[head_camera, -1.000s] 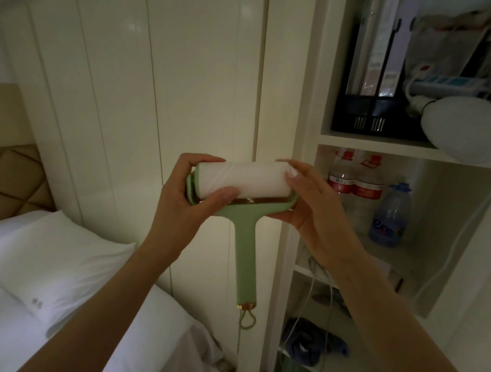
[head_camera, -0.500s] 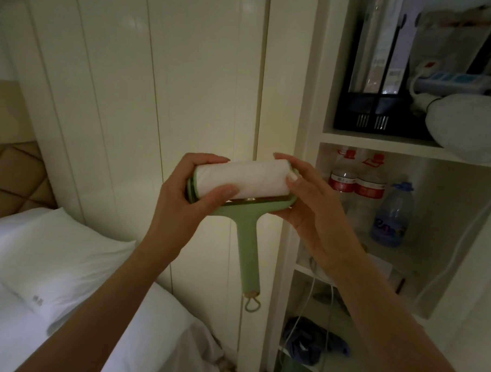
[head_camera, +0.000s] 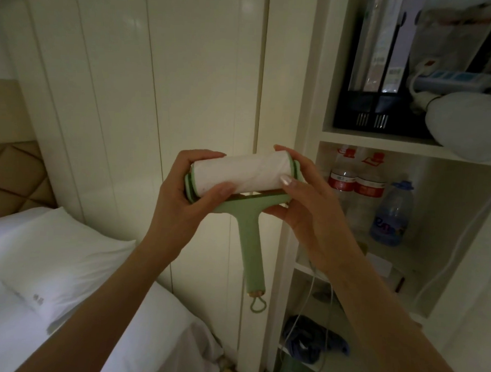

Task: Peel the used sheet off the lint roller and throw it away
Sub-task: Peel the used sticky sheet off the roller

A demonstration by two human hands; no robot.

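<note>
**Roller lies crosswise, sheet edge nearest the right thumb**

Right now one lint roller (head_camera: 240, 180) is held up in front of the cupboard doors, its white drum running left to right and tilted slightly up at the right end, with the green handle (head_camera: 251, 250) hanging down below it. The left hand (head_camera: 181, 202) is clenched around the drum's left end, thumb across the front. The right hand (head_camera: 302, 205) cups the right end, its fingers (head_camera: 285, 180) pressed to the used sheet (head_camera: 256, 173) where a diagonal crease shows (probably the seam to lift, though I cannot tell for sure). The right hand is therefore nearer the edge. Two hands, one roller, one outer sheet; no bin can be made out clearly.
</note>
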